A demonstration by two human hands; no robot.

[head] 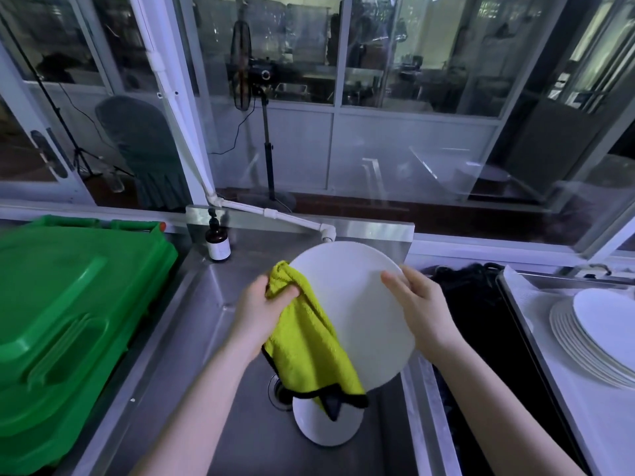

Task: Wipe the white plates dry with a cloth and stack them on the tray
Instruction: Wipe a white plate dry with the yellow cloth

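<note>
Two hands hold one white plate (357,314) tilted above the steel sink (213,304). Your left hand (257,309) grips a bunched yellow-green cloth (309,341), its fingers (288,292) curled round the upper fold, and holds it against the plate's left edge. Your right hand (424,314) grasps the plate's right rim, with the thumb lying on the face turned toward you. The cloth hangs down across the plate's lower left part, and its black-trimmed bottom corner dangles in front of a second white plate (326,431). That plate lies in the basin, just beside the drain (276,389).

To your right, a stack of white plates (584,338) sits on the tray (577,427), which rests on the counter; the top plate lies off-centre on the ones beneath. Between the sink and the tray there is a dark mass you cannot make out.

To your left stands a green plastic bin (75,321). A brown pump bottle (218,242) stands at the sink's back left corner, and a white pipe (275,214) runs down to a point just behind the top of the held plate
</note>
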